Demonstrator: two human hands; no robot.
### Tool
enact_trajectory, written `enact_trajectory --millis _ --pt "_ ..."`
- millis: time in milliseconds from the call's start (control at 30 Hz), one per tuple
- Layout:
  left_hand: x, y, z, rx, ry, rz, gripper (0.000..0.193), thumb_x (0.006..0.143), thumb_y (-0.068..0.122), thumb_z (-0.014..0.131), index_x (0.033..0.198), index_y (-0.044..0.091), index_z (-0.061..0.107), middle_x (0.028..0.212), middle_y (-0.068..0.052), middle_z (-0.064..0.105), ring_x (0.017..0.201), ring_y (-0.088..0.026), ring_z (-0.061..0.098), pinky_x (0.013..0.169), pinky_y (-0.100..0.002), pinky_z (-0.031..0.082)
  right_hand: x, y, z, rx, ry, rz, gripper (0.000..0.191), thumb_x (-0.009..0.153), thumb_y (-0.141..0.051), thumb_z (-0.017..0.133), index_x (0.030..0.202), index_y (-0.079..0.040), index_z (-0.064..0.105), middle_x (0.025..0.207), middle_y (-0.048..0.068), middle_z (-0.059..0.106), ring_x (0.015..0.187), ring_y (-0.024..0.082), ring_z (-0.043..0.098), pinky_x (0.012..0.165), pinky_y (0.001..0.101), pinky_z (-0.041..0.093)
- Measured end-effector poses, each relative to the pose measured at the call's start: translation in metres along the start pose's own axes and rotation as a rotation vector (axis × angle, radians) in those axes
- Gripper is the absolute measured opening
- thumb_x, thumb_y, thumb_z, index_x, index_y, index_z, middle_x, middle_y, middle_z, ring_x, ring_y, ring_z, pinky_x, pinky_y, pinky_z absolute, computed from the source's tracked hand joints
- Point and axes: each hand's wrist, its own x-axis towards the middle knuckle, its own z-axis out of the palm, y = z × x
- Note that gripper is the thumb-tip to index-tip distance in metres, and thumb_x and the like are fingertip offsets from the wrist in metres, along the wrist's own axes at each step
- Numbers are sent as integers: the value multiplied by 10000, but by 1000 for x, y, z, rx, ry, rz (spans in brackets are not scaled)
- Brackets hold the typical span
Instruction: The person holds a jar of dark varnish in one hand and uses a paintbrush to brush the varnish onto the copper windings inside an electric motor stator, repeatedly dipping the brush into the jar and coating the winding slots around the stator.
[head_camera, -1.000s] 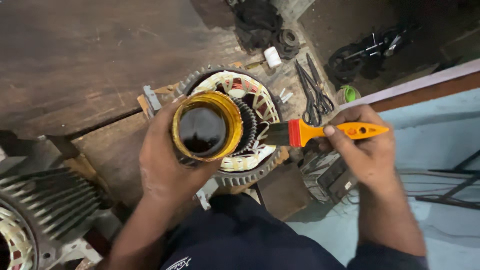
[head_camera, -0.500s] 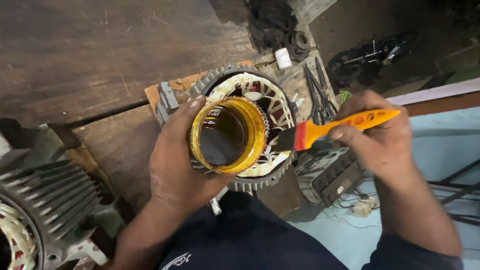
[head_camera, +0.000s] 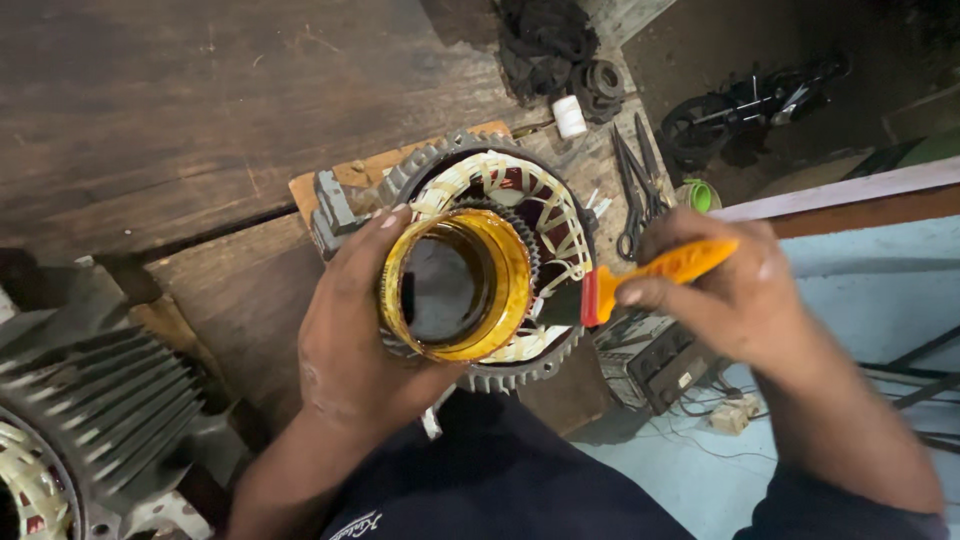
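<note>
Looking down, I see my left hand (head_camera: 365, 330) wrapped around a yellow-rimmed jar (head_camera: 455, 284), held over the finned motor stator (head_camera: 500, 255) on the wooden counter (head_camera: 150, 110). The jar hides most of the stator's windings and bore. My right hand (head_camera: 725, 290) is clamped on an orange-handled brush (head_camera: 650, 275); its dark bristles are hard to make out against the stator. Another finned housing (head_camera: 80, 410) is cut off at lower left. Scissors (head_camera: 635, 190) lie beyond.

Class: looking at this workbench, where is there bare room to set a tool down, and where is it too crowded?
Free: the dark wooden benchtop up-left of the stator. Crowded: right of the stator, by the scissors, white spool and black rings; a finned housing fills the lower left.
</note>
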Motion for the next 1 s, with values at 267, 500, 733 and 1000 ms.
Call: enact_trajectory --millis 267,500,733,1000 --pt "2 2 1 -2 40 -13 985 748 323 996 1471 9 406 1426 -210 592 1355 -379 620 1156 -448 528 38 -2 14 104 -169 140 167 892 -174 757 937 -43 663 733 84 666 597 126 666 494 249 528" --pt "2 -1 0 -5 -9 -33 978 710 321 980 1442 -7 420 1403 -225 606 1329 -405 623 1121 -468 525 65 2 -24 83 -427 -188 205 885 -197 710 1004 -30 714 840 61 755 738 165 721 586 299 582" --pt "2 -2 2 13 6 -19 951 734 319 985 1432 -1 423 1400 -229 603 1326 -397 629 1129 -465 535 105 6 -8 237 -813 -311 202 892 -193 718 1005 -26 733 902 89 763 861 233 741 740 369 591" --pt "1 -2 1 -25 1 -52 965 732 316 986 1450 16 417 1404 -216 605 1322 -373 643 1116 -441 552 122 -6 -4 60 -813 -357 175 757 -169 737 887 -52 732 856 98 730 873 282 697 775 412 545"
